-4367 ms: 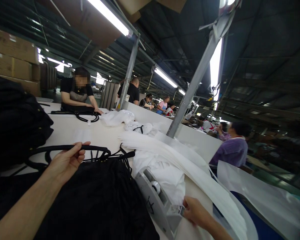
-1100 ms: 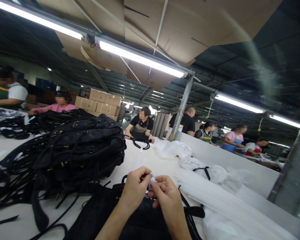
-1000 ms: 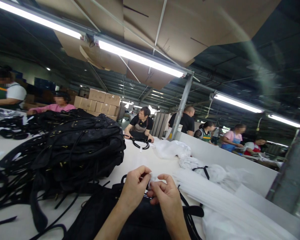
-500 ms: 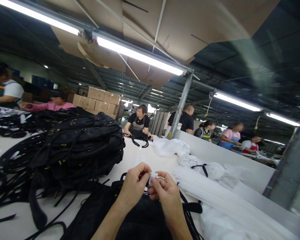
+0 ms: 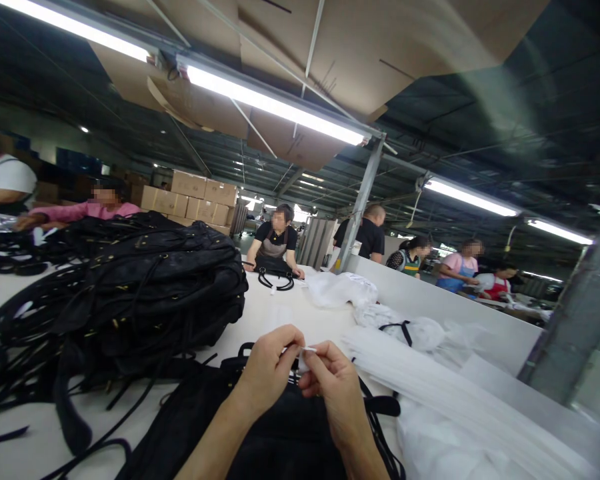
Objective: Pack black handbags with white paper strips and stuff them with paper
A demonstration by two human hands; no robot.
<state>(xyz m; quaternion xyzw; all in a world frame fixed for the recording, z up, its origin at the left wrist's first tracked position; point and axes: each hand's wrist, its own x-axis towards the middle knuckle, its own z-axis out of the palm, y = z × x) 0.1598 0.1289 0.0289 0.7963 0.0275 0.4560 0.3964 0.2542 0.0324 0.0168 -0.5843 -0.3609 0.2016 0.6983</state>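
Observation:
Between my fingertips is a small piece of thin white wrapping (image 5: 305, 360), mostly hidden by the fingers. My left hand (image 5: 273, 363) pinches its left side, and my right hand (image 5: 329, 373) grips it from the right with thumb and fingers. Both hands are closed and almost touch each other. Beneath them a black bag (image 5: 280, 433) lies on the white table (image 5: 260, 327), its handles and straps partly covered by my hands and forearms.
A big pile of black bags (image 5: 170, 287) with loose straps rises at the left. Flat white plastic bags (image 5: 430, 373) lie at the right beside a low white partition (image 5: 430, 300). Across the table a person (image 5: 276, 240) handles another black bag (image 5: 275, 265). A metal post (image 5: 575, 313) stands at right.
My fingers have shifted slightly on the white piece, and less of it shows now. The view has turned a little. The person across the table has the head lower.

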